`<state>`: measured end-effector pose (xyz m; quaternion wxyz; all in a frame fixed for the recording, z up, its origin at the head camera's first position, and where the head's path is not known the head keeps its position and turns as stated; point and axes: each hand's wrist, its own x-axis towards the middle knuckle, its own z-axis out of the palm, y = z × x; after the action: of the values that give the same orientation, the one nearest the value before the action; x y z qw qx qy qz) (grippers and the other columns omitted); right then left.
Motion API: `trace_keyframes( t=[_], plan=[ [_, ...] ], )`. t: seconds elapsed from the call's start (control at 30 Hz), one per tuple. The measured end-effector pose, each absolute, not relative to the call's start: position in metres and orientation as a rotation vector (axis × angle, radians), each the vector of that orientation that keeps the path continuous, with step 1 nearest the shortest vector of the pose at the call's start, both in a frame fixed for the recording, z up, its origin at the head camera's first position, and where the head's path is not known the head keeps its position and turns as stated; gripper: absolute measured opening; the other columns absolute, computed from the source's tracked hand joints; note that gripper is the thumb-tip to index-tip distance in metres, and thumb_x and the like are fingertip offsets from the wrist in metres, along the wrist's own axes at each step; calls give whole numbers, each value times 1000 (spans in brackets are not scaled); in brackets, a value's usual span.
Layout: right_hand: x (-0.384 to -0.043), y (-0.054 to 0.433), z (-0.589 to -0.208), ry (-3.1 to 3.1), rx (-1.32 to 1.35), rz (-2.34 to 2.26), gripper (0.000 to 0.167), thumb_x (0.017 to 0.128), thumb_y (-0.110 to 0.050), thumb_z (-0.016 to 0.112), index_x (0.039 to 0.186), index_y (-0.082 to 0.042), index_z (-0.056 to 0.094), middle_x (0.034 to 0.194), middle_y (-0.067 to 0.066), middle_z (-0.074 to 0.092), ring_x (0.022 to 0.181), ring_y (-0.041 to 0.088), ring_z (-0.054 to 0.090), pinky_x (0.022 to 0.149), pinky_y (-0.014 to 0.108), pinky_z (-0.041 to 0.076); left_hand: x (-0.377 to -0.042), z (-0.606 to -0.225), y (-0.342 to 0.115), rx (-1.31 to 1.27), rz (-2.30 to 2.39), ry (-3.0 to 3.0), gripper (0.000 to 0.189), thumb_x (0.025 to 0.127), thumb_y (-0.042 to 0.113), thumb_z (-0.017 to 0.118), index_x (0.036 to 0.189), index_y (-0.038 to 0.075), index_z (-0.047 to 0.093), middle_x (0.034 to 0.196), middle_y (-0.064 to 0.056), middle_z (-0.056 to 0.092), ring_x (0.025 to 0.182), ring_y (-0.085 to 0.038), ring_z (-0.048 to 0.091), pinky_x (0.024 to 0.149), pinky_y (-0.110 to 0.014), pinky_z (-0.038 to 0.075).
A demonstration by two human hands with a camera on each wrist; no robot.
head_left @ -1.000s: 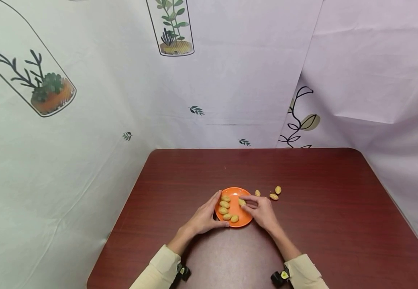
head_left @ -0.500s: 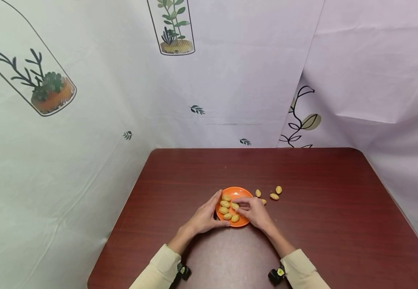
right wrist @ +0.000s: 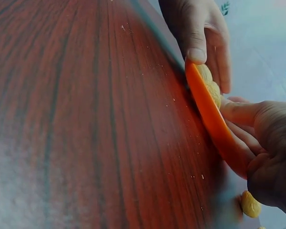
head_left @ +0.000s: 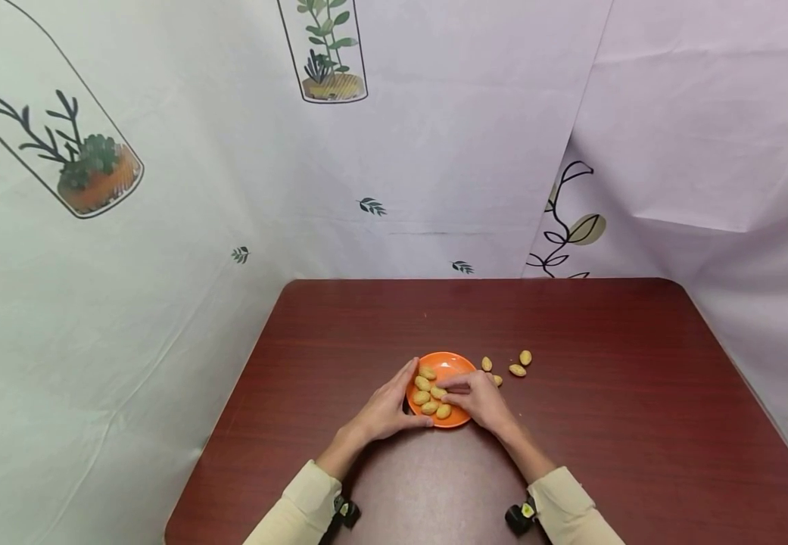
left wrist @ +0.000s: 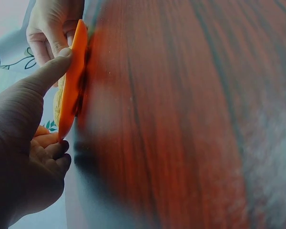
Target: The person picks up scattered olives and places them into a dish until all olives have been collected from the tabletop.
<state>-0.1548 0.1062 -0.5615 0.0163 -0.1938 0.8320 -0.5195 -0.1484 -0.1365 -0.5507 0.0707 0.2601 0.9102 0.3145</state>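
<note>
An orange plate (head_left: 462, 417) lies on the table with several tan, wrinkled, oval nuts in their shells (head_left: 422, 397) grouped on its left and near side. My left hand (head_left: 385, 409) holds the plate's left side, thumb on the near rim and fingers at the far left rim. Over the plate, my right hand (head_left: 484, 400) pinches one nut (head_left: 437, 393) between thumb and fingers, right beside the grouped ones. In the right wrist view, the plate (right wrist: 212, 119) partly hides behind my right hand (right wrist: 271, 138).
Several loose nuts (head_left: 518, 370) lie on the dark red wooden table (head_left: 612, 393) just right of the plate. Pale cloth (head_left: 434, 151) with printed plants hangs behind the table and along both sides. Each wrist carries a small black camera (head_left: 519, 521).
My right hand has moved left across the plate with the nut, up to the grouped nuts. A couple of those have shifted slightly. My left hand has stayed on the rim.
</note>
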Motion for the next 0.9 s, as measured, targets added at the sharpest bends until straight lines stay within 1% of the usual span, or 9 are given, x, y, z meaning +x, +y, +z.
trace_keyframes(
  t=[0.1,0.3,0.5,0.6,0.77,0.9],
  plan=[
    [-155,108,-560,2580,-638,-1595,25,88,-1,84,113,-3,83,110,14,80,104,28,77,82,31,62,-149,-551,-137,786,942,2739,118,86,50,89,170,5,18,174,-17,26,155,-34,35,120,-55,37],
    [-157,112,-558,2508,-716,-1571,23,94,-2,78,117,-1,82,114,13,79,109,30,75,87,34,62,-149,-550,-137,786,941,2745,119,86,51,89,170,5,19,173,-17,27,154,-35,36,119,-56,37],
    [-159,113,-558,2548,-717,-1528,20,94,-4,80,114,-6,84,113,8,80,108,27,75,86,35,62,-148,-551,-137,774,949,2738,119,85,51,88,170,5,19,173,-17,26,154,-34,35,120,-56,37],
    [-159,113,-558,2537,-714,-1542,19,94,-4,80,113,-6,84,111,8,80,106,27,76,85,34,62,-148,-551,-137,778,948,2738,119,86,51,89,170,5,19,173,-17,26,154,-34,36,119,-56,37],
    [-160,114,-559,2516,-706,-1583,18,94,-5,80,111,-4,84,110,9,80,104,27,76,84,34,62,-149,-551,-138,772,940,2734,118,86,51,88,170,6,18,173,-17,26,155,-34,35,120,-56,37],
    [-160,114,-559,2484,-646,-1627,19,96,-5,78,114,-1,82,110,11,80,105,29,77,85,34,62,-149,-551,-137,769,945,2734,119,86,51,88,170,6,19,173,-17,26,154,-34,35,120,-56,37]
  ],
)
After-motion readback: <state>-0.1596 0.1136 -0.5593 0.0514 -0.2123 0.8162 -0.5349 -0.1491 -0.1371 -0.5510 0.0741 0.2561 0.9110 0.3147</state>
